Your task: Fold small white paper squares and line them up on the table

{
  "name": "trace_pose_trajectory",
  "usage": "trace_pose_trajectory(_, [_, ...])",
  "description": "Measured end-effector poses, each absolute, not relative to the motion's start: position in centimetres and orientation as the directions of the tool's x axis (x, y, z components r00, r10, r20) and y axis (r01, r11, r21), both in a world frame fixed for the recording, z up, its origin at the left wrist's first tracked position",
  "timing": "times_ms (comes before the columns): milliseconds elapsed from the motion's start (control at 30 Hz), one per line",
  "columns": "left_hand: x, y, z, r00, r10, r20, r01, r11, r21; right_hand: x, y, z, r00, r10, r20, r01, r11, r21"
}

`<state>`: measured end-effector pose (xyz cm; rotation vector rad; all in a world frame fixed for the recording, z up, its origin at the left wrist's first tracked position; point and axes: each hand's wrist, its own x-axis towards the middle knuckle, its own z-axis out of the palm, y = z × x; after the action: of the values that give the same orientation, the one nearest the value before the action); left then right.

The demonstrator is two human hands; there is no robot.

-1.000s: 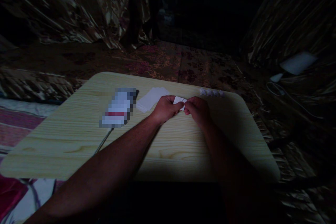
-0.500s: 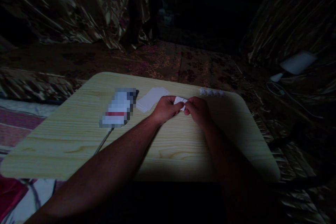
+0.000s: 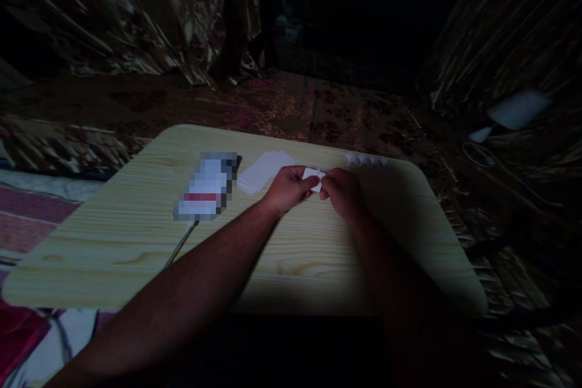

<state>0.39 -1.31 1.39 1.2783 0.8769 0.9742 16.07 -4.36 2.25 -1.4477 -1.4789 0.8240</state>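
A small folded piece of white paper [image 3: 313, 173] is pinched between both hands, a little above the far half of the wooden table [image 3: 300, 260]. My left hand [image 3: 287, 189] is closed on its left side, thumb lying across the paper. On the right edge, my right hand [image 3: 342, 187] grips with thumb and fingers. The fingers beneath the paper are mostly hidden. Just beyond my left hand lies a stack of white paper sheets [image 3: 262, 170], slightly fanned. Several small folded white paper pieces [image 3: 368, 160] stand in a row near the table's far right edge.
A phone-like device [image 3: 204, 188], blurred by pixels, lies left of the sheets with a cable [image 3: 179, 245] running toward me. Beyond the table is a patterned cloth surface [image 3: 282, 100] with curtains behind. A white lamp-like object [image 3: 518, 109] with a cord sits at the right.
Both hands stay nearly in place. The paper between them has shifted slightly, and a small point now stands up at its far edge. The view has moved very slightly.
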Motion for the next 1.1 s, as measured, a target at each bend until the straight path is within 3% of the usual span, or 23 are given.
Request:
trace_pose_trajectory(233, [0.47, -1.19, 1.28, 0.353, 0.934, 0.052, -0.082, -0.025, 0.996, 16.01, -4.41, 2.61, 0.097, 0.984, 0.147, 0.453, 0.088, -0.887])
trace_pose_trajectory(600, [0.48, -1.16, 1.34, 0.325, 0.946, -0.005, -0.116, 0.045, 0.992, 15.88, -4.36, 2.14, 0.086, 0.985, 0.148, 0.398, 0.102, -0.912])
trace_pose_trajectory(900, [0.39, -1.34, 1.61, 0.342, 0.939, 0.026, -0.107, 0.012, 0.994, 15.77, -4.4, 2.26, 0.1, 0.989, 0.109, 0.352, 0.067, -0.933])
trace_pose_trajectory(1100, [0.16, -1.51, 1.83, 0.361, 0.932, 0.031, -0.047, -0.014, 0.999, 16.33, -4.33, 2.3, 0.026, 0.991, 0.131, 0.426, 0.108, -0.898])
